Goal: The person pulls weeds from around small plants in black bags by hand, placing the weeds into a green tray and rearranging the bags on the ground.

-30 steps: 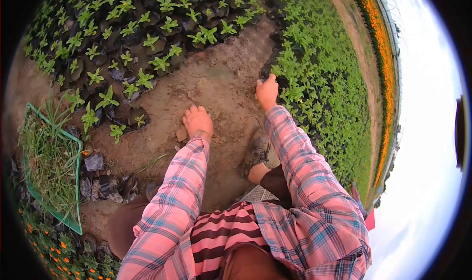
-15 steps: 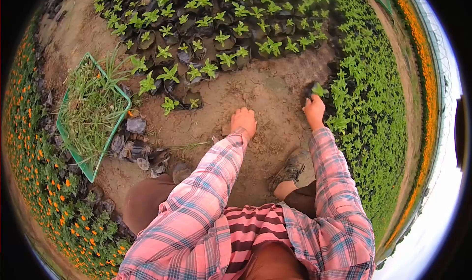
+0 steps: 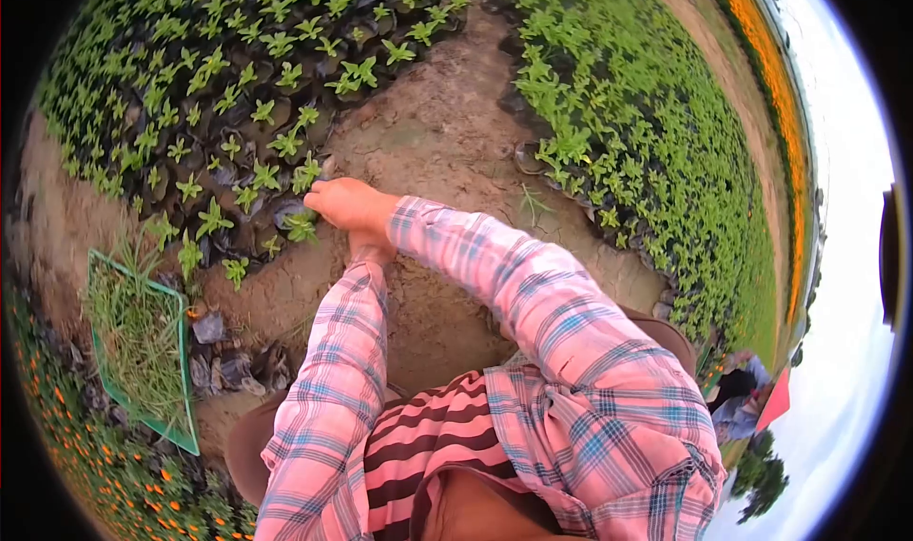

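Note:
My right hand (image 3: 344, 203) reaches across my body to the edge of the left block of seedlings. Its fingers are closed at a bagged seedling (image 3: 301, 225), a small green plant in a dark plastic bag. Another seedling (image 3: 306, 173) stands just beyond the fingertips. Below the right wrist is my left hand (image 3: 371, 247), over bare soil. It is mostly covered by the right hand, and its fingers are hidden.
A green-rimmed tray (image 3: 186, 370) of cut grass lies at the left, beside crumpled dark bags (image 3: 238, 368). Orange flowers (image 3: 143, 479) grow at lower left. A denser seedling block (image 3: 656, 151) stretches along the right. Another person (image 3: 742, 394) is at the far right.
My right hand has swung from the right block, where it held a bagged seedling, across to the left block. The view has turned, and my left hand now sits under the right wrist.

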Action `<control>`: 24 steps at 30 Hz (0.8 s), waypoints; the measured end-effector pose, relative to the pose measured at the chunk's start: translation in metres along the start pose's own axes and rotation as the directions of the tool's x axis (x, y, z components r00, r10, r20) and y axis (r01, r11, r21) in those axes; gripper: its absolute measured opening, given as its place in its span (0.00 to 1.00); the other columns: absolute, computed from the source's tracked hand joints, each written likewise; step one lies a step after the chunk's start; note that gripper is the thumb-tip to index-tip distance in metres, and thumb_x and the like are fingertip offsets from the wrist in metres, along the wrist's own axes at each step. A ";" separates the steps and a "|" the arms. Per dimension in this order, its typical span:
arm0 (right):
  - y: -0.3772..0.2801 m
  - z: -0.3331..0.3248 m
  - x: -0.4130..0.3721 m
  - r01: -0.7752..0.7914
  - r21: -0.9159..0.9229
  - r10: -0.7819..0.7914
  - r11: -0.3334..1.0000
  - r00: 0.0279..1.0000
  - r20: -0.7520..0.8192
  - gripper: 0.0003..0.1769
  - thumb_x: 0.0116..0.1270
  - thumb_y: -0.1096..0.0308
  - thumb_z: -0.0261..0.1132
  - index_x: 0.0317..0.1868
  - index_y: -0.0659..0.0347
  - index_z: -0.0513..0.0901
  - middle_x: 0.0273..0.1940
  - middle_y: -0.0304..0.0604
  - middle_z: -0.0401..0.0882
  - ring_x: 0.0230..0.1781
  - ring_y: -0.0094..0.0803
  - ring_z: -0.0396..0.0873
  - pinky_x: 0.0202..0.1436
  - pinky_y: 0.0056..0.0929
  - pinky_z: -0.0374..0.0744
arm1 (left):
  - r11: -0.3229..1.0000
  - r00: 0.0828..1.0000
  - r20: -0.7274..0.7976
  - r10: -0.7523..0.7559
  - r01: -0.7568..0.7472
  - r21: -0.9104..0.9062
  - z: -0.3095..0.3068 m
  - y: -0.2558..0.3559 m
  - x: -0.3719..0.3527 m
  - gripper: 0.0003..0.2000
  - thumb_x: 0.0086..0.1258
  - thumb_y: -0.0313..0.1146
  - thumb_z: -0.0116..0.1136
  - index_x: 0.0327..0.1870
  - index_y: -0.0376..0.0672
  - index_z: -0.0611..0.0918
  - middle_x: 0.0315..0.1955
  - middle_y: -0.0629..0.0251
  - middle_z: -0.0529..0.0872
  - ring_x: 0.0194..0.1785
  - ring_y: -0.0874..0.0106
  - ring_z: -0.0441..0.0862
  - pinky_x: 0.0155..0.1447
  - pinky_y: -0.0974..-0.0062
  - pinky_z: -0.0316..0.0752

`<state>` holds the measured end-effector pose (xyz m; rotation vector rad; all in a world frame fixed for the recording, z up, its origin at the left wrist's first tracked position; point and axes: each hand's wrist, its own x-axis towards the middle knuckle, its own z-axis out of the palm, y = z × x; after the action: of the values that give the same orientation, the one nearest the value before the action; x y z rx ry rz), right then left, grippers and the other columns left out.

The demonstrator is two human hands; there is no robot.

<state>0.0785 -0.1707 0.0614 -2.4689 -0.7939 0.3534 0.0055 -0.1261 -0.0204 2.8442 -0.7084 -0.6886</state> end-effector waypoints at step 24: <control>0.232 -0.112 -0.210 -0.776 -0.108 0.624 0.621 0.573 -0.531 0.24 0.54 0.71 0.64 0.51 0.64 0.69 0.41 0.65 0.74 0.45 0.58 0.74 0.50 0.46 0.74 | 0.923 0.922 -0.048 -0.383 0.380 -0.058 -0.049 -0.036 -0.018 0.26 0.56 0.49 0.64 0.48 0.41 0.72 0.50 0.55 0.74 0.50 0.58 0.76 0.52 0.63 0.73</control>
<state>0.0638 -0.5023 0.0448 -2.9303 0.4412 -0.1148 0.0291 -0.0853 0.0223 2.9704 -0.1197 -0.6532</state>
